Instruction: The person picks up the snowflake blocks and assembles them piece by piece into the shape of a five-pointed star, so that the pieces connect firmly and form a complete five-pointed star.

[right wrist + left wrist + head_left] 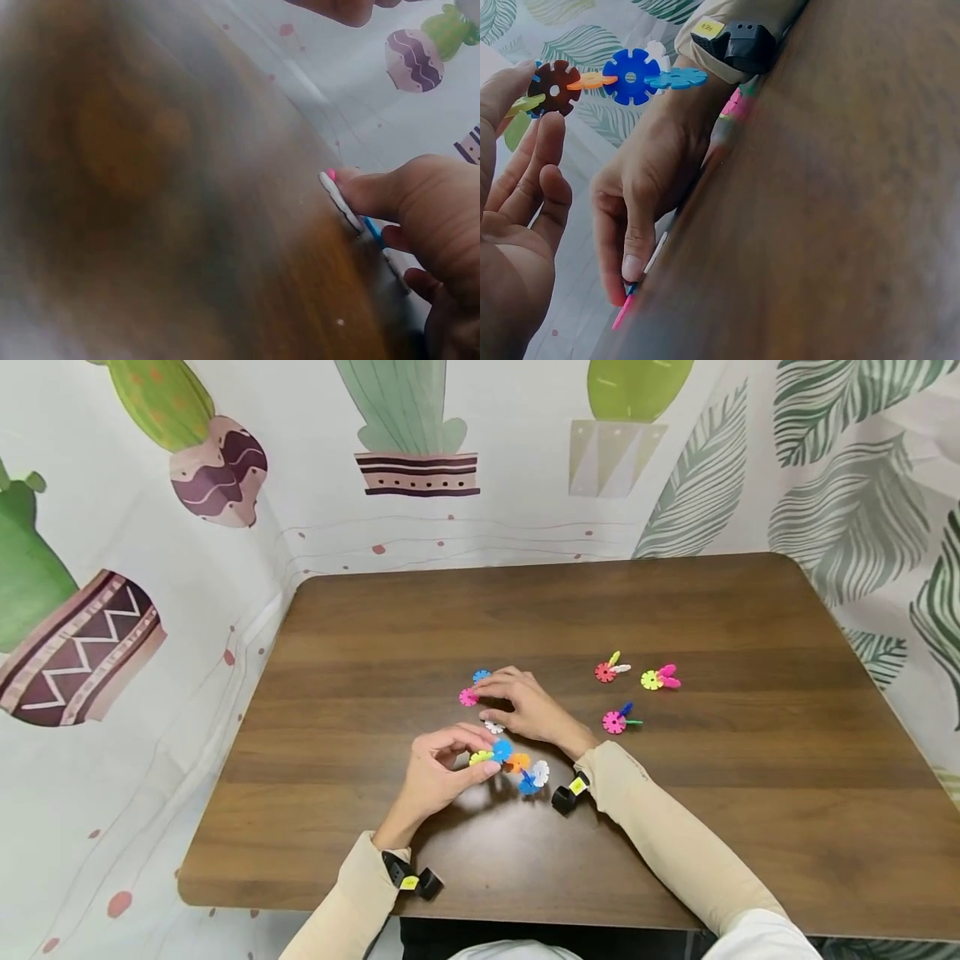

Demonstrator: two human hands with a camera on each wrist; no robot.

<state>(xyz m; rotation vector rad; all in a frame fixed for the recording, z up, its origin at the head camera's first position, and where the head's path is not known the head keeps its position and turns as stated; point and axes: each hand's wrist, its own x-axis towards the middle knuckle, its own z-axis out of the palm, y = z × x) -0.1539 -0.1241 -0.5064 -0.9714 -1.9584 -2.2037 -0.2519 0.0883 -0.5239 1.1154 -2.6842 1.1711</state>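
Note:
My left hand (pixel 442 768) pinches one end of a chain of slotted plastic discs between thumb and fingertips. At the held end are a yellow disc (pixel 480 758) and a blue disc (pixel 502 750). An orange disc (pixel 518 762), another blue disc (pixel 528 785) and a white disc (pixel 541 772) extend to the right. My right hand (pixel 528 706) is low over the table, palm down, its fingertips at a loose pink disc (pixel 468 697) and its thumb apart from them. Beside it lie a loose blue disc (pixel 482 676) and a partly covered white disc (pixel 493 727).
Three small joined clusters lie on the brown table (pixel 712 843) to the right: a red cluster (pixel 604 672), a yellow-and-pink cluster (pixel 652 680) and a pink cluster (pixel 613 722). A patterned wall covering (pixel 510 535) stands behind the table's far edge.

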